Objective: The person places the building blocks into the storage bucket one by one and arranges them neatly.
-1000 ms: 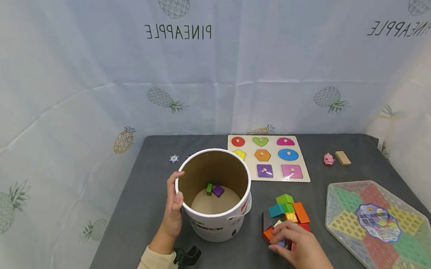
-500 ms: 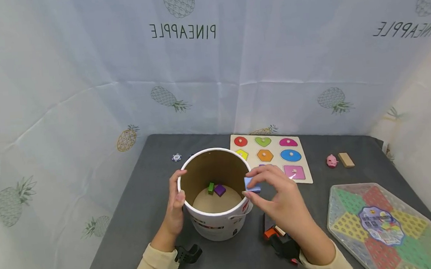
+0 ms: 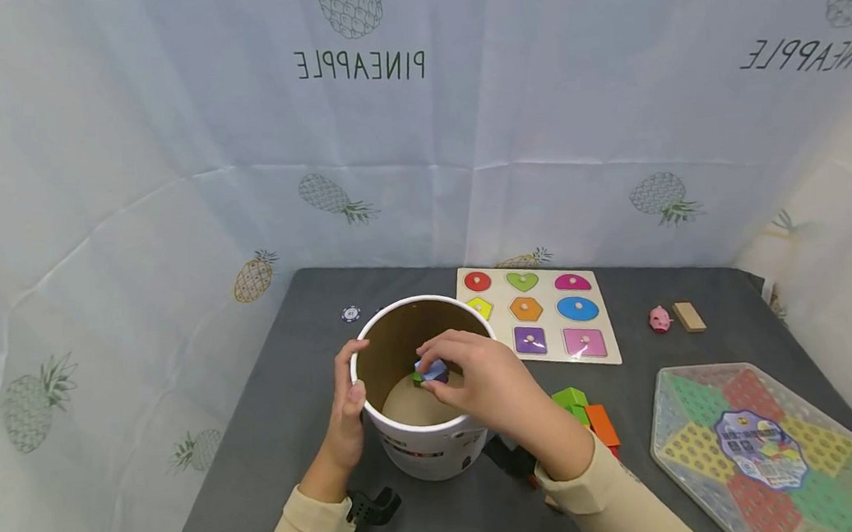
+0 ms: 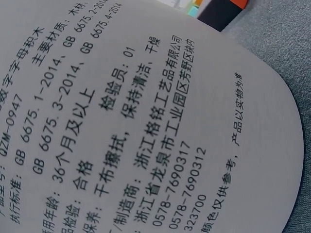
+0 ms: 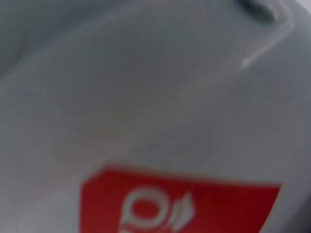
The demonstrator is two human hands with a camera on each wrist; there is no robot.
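Note:
A white bucket (image 3: 434, 465) stands on the dark table, its label print filling the left wrist view on the bucket's wall (image 4: 121, 136). My left hand (image 3: 344, 424) grips the rim at its left side, fingers over the edge and thumb in front. Inside the opening, my right hand (image 3: 482, 381) pinches a light blue block (image 3: 431, 369) between fingers and thumb, reaching over the right rim. Part of a green block (image 3: 417, 379) shows below it on the bucket floor; the purple block there is mostly covered. The right wrist view shows only the blurred bucket side with a red label (image 5: 184, 204).
Colourful blocks, among them a green block (image 3: 570, 398) and an orange block (image 3: 602, 425), lie right of the bucket, partly behind my right forearm. Behind are a shape puzzle board (image 3: 556, 352), a pink pig (image 3: 660, 320) and a wooden block (image 3: 689, 317). A hexagonal case (image 3: 689, 373) lies at right.
My right hand has lifted the light blue block from the pile and carried it left over the rim into the bucket's opening. The left hand has stayed on the rim.

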